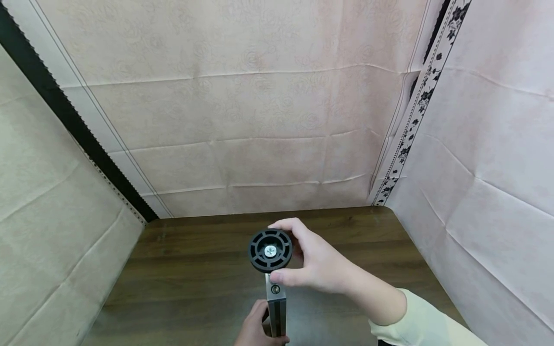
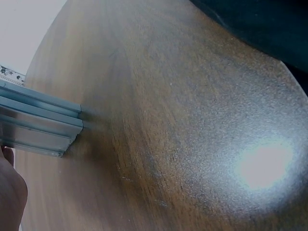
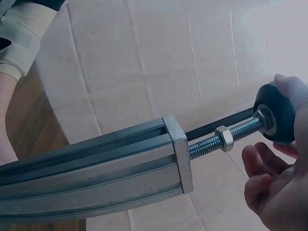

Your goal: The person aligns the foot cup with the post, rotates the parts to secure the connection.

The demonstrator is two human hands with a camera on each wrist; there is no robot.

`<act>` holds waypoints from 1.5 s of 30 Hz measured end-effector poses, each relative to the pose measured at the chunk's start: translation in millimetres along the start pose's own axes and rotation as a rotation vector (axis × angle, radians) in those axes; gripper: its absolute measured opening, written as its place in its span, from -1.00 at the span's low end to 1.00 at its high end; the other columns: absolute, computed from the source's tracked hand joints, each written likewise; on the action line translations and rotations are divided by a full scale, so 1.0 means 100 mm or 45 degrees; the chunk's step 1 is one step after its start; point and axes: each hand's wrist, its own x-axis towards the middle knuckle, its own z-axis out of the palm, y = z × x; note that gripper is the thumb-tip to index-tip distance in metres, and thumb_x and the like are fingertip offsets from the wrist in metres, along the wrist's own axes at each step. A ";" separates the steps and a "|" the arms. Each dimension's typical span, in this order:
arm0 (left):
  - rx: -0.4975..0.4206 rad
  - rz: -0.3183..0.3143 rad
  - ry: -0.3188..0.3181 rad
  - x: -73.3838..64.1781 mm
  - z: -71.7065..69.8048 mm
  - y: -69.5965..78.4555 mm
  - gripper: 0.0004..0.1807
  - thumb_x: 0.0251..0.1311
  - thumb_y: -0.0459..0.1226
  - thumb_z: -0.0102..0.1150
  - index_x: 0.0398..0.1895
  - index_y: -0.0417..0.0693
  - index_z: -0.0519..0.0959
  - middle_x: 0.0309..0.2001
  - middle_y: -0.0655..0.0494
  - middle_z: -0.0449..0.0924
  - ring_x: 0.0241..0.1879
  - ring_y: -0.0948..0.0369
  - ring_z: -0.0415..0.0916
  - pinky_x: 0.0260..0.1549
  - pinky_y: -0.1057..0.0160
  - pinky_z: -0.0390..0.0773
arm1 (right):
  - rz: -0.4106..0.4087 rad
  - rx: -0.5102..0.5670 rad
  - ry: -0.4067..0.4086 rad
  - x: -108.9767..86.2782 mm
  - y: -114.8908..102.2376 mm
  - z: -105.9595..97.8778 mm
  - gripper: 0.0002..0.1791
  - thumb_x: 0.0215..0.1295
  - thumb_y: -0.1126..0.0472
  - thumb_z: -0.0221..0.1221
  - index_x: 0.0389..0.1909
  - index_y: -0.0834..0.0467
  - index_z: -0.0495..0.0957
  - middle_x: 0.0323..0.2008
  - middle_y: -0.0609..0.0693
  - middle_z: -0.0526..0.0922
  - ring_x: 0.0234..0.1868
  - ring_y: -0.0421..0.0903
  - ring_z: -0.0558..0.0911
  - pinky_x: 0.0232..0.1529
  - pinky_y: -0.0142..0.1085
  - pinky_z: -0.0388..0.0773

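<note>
My left hand (image 1: 255,329) grips a silver aluminium profile (image 1: 278,317), which stands out from the hand toward the table's back in the head view. At its far end is a black, spoked levelling foot (image 1: 270,262) with a cross-head screw in its centre. My right hand (image 1: 318,266) holds the foot by its rim, thumb and forefinger on opposite sides. Seen from the right wrist, a threaded rod (image 3: 204,147) with a hex nut (image 3: 224,138) runs from the profile's end plate (image 3: 179,156) to the foot. The profile's other end (image 2: 72,127) shows grooves in the left wrist view.
Beneath the hands lies a dark wooden table (image 1: 186,269) with rounded corners. Pale patterned cloth (image 1: 259,110) hangs behind it, and more cloth (image 1: 489,182) flanks it on both sides. A bright light reflection shows on the tabletop in the left wrist view.
</note>
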 end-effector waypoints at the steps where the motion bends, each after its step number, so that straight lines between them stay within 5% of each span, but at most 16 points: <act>1: 0.000 -0.002 -0.001 0.00 0.00 0.00 -0.36 -0.35 -0.02 0.54 -0.06 0.30 0.48 -0.05 0.23 0.36 0.02 0.15 0.40 0.01 -0.06 0.40 | 0.003 -0.009 0.007 -0.01 -0.01 0.00 -0.34 0.03 0.34 0.31 0.15 0.19 0.23 -0.05 0.08 0.47 -0.13 -0.09 0.56 -0.06 -0.28 0.50; 11: 0.026 -0.077 -0.014 -0.01 0.01 0.03 -0.32 -0.34 -0.01 0.53 0.00 0.30 0.47 -0.02 0.20 0.37 0.01 0.11 0.40 -0.03 -0.12 0.40 | 0.103 -0.333 0.149 -0.10 -0.09 0.06 -0.32 0.00 0.11 0.36 0.15 -0.02 0.26 -0.12 -0.18 0.48 -0.25 -0.21 0.54 -0.13 -0.32 0.45; 18: 0.083 -0.024 -0.026 -0.01 0.01 0.00 -0.27 -0.33 0.02 0.52 0.06 0.28 0.46 -0.02 0.23 0.36 -0.05 0.16 0.37 -0.08 -0.02 0.43 | 0.202 -0.487 0.246 -0.14 -0.17 0.14 -0.32 -0.06 0.01 0.39 0.10 -0.07 0.28 -0.11 -0.27 0.38 -0.21 -0.26 0.48 -0.13 -0.33 0.43; 33: 0.021 -0.058 -0.045 -0.01 0.00 0.00 -0.26 -0.35 0.06 0.51 0.06 0.37 0.45 -0.01 0.22 0.36 -0.07 0.18 0.36 -0.10 -0.03 0.44 | 0.239 -0.635 0.340 -0.12 -0.22 0.19 -0.27 -0.18 -0.19 0.41 -0.02 -0.11 0.25 -0.13 -0.31 0.26 -0.27 -0.35 0.46 -0.26 -0.33 0.43; 40: 0.071 -0.020 0.000 -0.01 0.03 0.01 -0.28 -0.34 0.02 0.53 0.05 0.35 0.45 -0.02 0.24 0.36 -0.03 0.16 0.37 -0.03 -0.09 0.40 | 0.183 -0.627 0.266 -0.10 -0.21 0.06 -0.02 -0.26 -0.13 0.46 0.24 -0.04 0.18 0.09 -0.21 0.28 -0.17 -0.26 0.43 -0.18 -0.29 0.43; 45: 0.059 -0.085 0.005 -0.01 0.04 0.03 -0.29 -0.39 0.02 0.55 -0.01 0.32 0.47 -0.05 0.21 0.38 -0.04 0.13 0.41 -0.06 -0.12 0.42 | 0.001 -0.385 0.031 0.02 -0.06 -0.16 0.00 -0.14 -0.25 0.37 0.33 -0.01 0.17 0.14 -0.07 0.28 -0.17 -0.15 0.41 -0.12 -0.30 0.43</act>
